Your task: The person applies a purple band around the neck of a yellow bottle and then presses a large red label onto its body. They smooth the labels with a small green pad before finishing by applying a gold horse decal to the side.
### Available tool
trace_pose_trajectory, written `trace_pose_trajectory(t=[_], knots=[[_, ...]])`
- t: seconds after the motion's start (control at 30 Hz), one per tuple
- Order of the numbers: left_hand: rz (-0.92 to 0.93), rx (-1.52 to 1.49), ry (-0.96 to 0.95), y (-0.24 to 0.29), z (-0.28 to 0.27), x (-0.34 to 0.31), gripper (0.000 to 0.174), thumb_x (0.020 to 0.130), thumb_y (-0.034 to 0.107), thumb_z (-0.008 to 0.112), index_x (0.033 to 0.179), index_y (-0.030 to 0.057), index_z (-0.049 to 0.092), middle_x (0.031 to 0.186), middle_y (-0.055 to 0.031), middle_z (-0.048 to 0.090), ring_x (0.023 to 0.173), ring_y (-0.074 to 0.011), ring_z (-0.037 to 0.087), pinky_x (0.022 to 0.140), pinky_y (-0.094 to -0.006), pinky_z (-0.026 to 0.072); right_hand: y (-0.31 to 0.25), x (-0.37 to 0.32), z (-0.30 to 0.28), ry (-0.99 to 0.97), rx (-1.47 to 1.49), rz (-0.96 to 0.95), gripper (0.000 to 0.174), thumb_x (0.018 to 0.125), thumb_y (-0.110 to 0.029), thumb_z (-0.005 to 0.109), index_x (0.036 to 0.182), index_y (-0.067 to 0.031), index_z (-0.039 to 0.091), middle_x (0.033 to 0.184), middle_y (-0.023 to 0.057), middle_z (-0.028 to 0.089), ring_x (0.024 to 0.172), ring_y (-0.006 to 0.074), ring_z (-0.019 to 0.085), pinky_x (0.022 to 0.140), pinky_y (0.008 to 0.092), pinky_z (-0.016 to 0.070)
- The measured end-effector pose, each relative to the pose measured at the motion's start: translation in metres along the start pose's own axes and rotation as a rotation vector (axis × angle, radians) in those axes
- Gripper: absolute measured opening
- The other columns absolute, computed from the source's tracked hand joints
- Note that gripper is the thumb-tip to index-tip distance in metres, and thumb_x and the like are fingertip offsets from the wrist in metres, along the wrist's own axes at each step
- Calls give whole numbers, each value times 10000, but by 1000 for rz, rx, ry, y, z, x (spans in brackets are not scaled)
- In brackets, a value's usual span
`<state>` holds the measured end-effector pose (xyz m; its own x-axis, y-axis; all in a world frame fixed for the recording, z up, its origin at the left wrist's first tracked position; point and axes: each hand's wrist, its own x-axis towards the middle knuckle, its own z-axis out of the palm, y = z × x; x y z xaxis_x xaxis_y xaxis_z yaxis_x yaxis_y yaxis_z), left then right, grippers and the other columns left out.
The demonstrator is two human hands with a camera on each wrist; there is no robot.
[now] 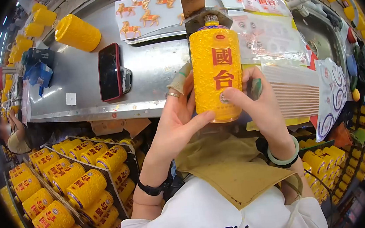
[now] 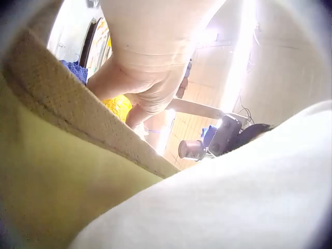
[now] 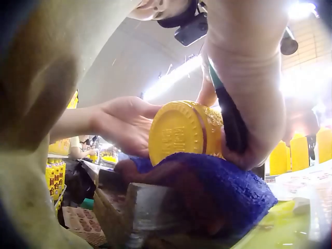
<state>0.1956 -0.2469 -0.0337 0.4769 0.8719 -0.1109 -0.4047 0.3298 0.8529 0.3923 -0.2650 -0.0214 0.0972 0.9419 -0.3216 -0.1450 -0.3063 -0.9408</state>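
A yellow bottle [image 1: 217, 74] with large red characters and a clear neck is held between both hands, its neck pointing away from the person. My left hand [image 1: 178, 114] holds its left side, with the thumb across the lower front edge. On the opposite side my right hand [image 1: 263, 100] grips it, the thumb pressing near a small round emblem below the characters. Finger covers show on both hands. In the right wrist view the round base of the bottle [image 3: 174, 135] faces the camera, just above a blue cloth [image 3: 233, 187].
On the metal table [image 1: 152, 66] lie a phone [image 1: 109, 72], another yellow bottle [image 1: 77, 33] and a sheet of horse figures [image 1: 150, 17]. Printed sheets [image 1: 266, 33] and a striped stack [image 1: 291, 89] are at the right. Crates of yellow bottles [image 1: 84, 187] stand at lower left.
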Motion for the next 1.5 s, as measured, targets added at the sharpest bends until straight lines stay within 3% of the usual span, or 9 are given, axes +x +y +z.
trace_pose_trajectory(t=[0.2, 0.37, 0.77, 1.07, 1.17, 1.5], knots=[[-13, -38, 31, -1, -3, -1, 961, 884, -71, 716, 1631, -11, 115, 1654, -179, 241, 1554, -283, 237, 1274, -446, 204, -1, -1, -3, 10, 39, 9, 334, 895, -163, 821, 959, -80, 504, 858, -63, 484, 774, 24, 420, 674, 205, 371], [-4, 120, 63, -3, 10, 1, 1045, 849, -5, 797, 1625, -21, 97, 1627, -172, 274, 1533, -275, 270, 1260, -432, 233, 1, -1, -3, -5, -31, -38, 319, 903, -159, 815, 971, -78, 514, 878, -60, 506, 786, 23, 434, 686, 202, 379], [47, 197, 90, -9, 20, 0, 1021, 856, -1, 791, 1616, -27, 111, 1589, -153, 334, 1479, -251, 365, 1216, -404, 328, 1, -2, -3, -9, 34, -24, 349, 876, -142, 834, 985, -76, 509, 899, -53, 545, 788, 21, 460, 673, 201, 390], [54, 207, 75, -12, 18, -1, 1023, 849, 5, 797, 1613, -28, 118, 1585, -155, 339, 1483, -258, 362, 1221, -408, 321, 0, -2, -4, -7, 25, 3, 336, 883, -153, 828, 986, -79, 517, 884, -59, 532, 784, 18, 445, 676, 201, 383], [62, 211, 96, -13, 18, -2, 1027, 845, 4, 800, 1613, -30, 119, 1585, -158, 340, 1485, -258, 360, 1221, -409, 320, -7, -3, -7, 5, 140, 116, 315, 893, -152, 819, 991, -83, 528, 880, -68, 510, 784, 15, 441, 678, 198, 376], [25, 187, 104, -12, 19, -2, 1010, 862, 10, 787, 1615, -36, 115, 1601, -167, 321, 1485, -259, 359, 1222, -413, 314, 4, -5, -7, -11, 13, 6, 339, 880, -132, 831, 1033, -85, 532, 892, -79, 504, 759, 5, 435, 663, 179, 365]])
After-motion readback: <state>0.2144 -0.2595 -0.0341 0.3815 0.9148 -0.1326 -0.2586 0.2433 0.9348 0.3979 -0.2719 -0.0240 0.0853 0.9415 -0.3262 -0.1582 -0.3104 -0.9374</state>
